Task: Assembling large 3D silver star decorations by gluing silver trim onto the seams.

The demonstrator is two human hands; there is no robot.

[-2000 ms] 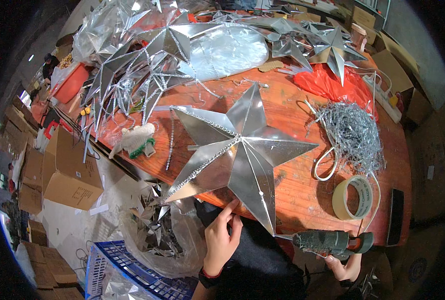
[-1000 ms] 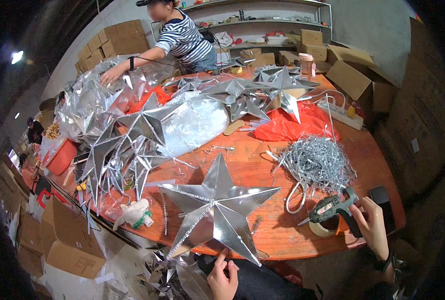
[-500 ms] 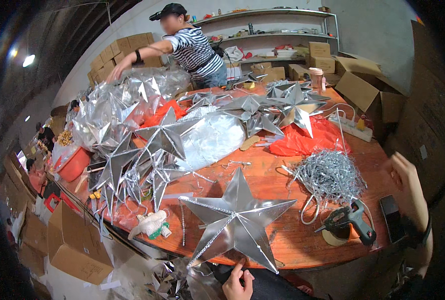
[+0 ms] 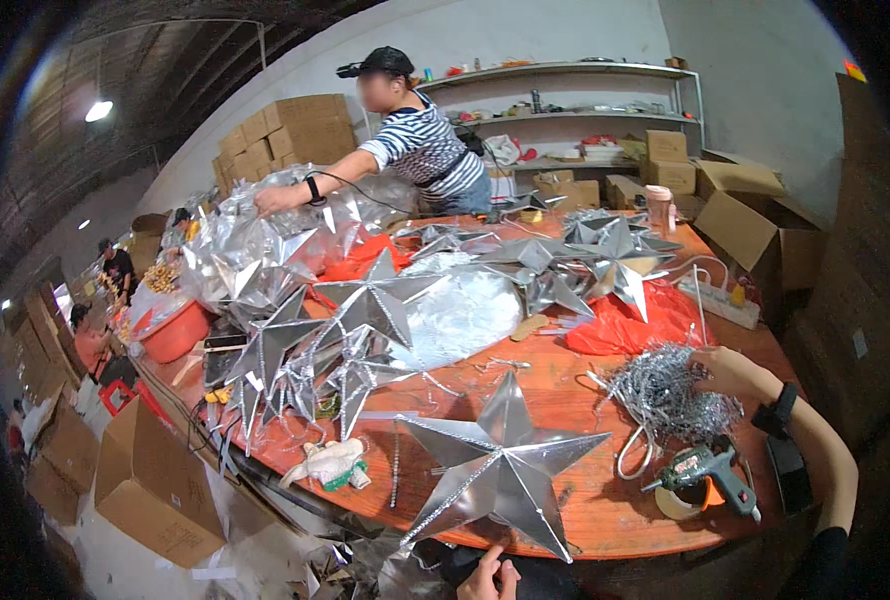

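Observation:
A large silver five-pointed star point(image 4: 525, 455) stands at the table's near edge, with shiny beaded trim along two of its ridges. My left hand point(image 4: 488, 577) is just below its lower edge, index finger stretched upward and thumb apart, with nothing visible in it. Over a tangled heap of silver tinsel-like strands point(image 4: 655, 395) reaches my right hand point(image 4: 722, 368). Its fingers sink into the heap's right side and are mostly hidden. Close below lies a green glue gun point(image 4: 713, 475) with an orange trigger, partly over a roll of tape point(image 4: 677, 503).
More silver stars point(image 4: 365, 310) crowd the left and far table. A white glove-like cloth point(image 4: 327, 463) lies near the left edge. Red plastic point(image 4: 630, 325) and a power strip point(image 4: 730, 308) are at the right. Across the table a person point(image 4: 435, 150) reaches over wrapped stars.
My right hand has swung left from the table's right side onto the strand heap. The whole view has shifted. My left hand stays below the star.

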